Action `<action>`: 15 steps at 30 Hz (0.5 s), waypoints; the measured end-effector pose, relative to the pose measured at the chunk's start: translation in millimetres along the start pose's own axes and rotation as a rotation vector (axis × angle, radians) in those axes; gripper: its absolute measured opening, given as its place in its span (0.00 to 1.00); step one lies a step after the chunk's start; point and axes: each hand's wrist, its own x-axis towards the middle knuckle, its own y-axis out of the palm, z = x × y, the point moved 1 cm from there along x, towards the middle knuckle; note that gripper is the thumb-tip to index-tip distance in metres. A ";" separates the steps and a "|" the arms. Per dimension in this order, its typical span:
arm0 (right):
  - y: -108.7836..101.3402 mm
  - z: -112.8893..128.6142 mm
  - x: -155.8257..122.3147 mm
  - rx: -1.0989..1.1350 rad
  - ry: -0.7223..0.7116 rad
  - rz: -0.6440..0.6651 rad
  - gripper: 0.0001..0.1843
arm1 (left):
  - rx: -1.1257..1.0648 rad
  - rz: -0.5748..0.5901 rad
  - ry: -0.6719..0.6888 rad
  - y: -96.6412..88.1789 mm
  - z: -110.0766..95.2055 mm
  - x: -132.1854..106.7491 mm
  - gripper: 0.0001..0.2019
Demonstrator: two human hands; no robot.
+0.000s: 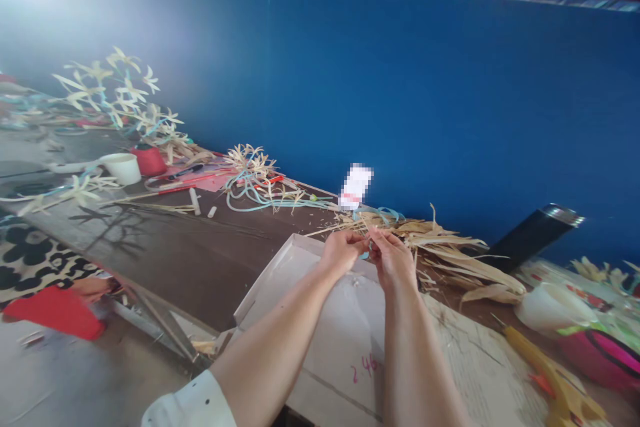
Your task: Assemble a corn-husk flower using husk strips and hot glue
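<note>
My left hand [345,251] and my right hand [393,257] meet above a white cardboard box lid [340,320], fingertips pinched close together. Something small sits between them, with a bit of light blue showing below the fingers; its kind is too small and blurred to name. Just beyond and to the right of my hands lies a pile of dry tan husk strips [450,240]. Light blue cords [270,200] curl on the table to the left, beside a bunch of cream husk flowers [250,159].
A yellow glue gun [550,373] and a white cup [553,307] lie at right, near a black bottle [533,237] leaning by the blue wall. Tall husk flowers [125,87], another white cup [121,168] and a red container [149,160] stand at left.
</note>
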 end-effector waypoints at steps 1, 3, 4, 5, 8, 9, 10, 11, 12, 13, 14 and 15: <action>0.4 0.5 -0.6 -0.015 0.013 0.015 0.17 | 0.005 -0.014 -0.004 -0.6 -0.8 0.0 0.09; 0.9 2.0 -1.6 -0.036 0.050 0.033 0.20 | 0.015 -0.037 -0.003 -1.9 -1.5 0.3 0.07; 0.7 3.0 -1.8 -0.032 0.069 0.031 0.22 | 0.020 -0.052 0.000 -2.4 -1.4 0.6 0.06; 0.3 3.9 -1.8 -0.018 0.088 0.024 0.24 | 0.021 -0.069 -0.001 -2.9 -0.9 0.9 0.06; -3.1 5.4 0.1 0.052 0.102 -0.010 0.24 | -0.026 -0.114 -0.012 -3.3 0.9 2.3 0.08; -4.7 5.4 1.1 0.078 0.097 -0.021 0.22 | -0.055 -0.129 -0.018 -3.3 1.3 2.8 0.09; -6.3 5.1 2.2 0.103 0.092 -0.030 0.20 | -0.085 -0.145 -0.021 -3.4 1.5 3.4 0.09; -7.7 4.8 3.3 0.129 0.088 -0.035 0.19 | -0.107 -0.163 -0.021 -3.7 1.5 4.0 0.10; -8.8 4.5 4.2 0.152 0.084 -0.034 0.18 | -0.122 -0.183 -0.018 -4.1 1.3 4.5 0.10; -9.4 4.3 4.8 0.169 0.080 -0.029 0.18 | -0.131 -0.206 -0.014 -4.9 1.2 5.1 0.10; -9.6 4.3 5.1 0.179 0.072 -0.023 0.17 | -0.137 -0.231 -0.010 -5.8 1.0 5.6 0.11; -9.5 4.4 5.2 0.181 0.061 -0.023 0.17 | -0.139 -0.258 -0.004 -6.9 0.8 6.1 0.11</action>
